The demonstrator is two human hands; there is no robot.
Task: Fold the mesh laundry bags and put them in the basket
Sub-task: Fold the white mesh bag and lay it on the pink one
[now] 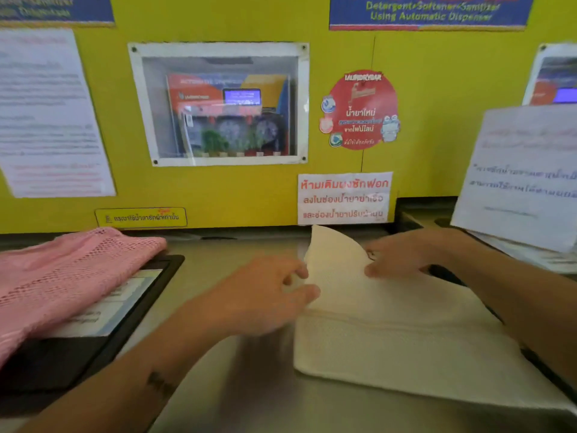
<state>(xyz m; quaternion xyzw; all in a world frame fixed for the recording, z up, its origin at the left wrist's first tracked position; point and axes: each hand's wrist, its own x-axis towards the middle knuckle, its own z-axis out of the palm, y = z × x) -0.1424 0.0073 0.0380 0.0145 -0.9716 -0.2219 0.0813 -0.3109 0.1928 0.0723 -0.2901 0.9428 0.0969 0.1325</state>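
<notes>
A white mesh laundry bag (399, 339) lies on the grey counter (256, 401) at the centre right, its far part lifted into a raised flap. My right hand (402, 254) pinches that flap's right edge. My left hand (265, 295) grips the bag's left edge, fingers curled around the fabric; it is blurred. A pink mesh laundry bag (62, 276) lies crumpled at the left, draped over a black tray. No basket is in view.
The black tray (137, 307) with a printed sheet in it sits under the pink bag. A yellow wall panel (249, 189) with notices and a clear dispenser window rises behind the counter. A laminated paper sign (524, 173) leans at the right.
</notes>
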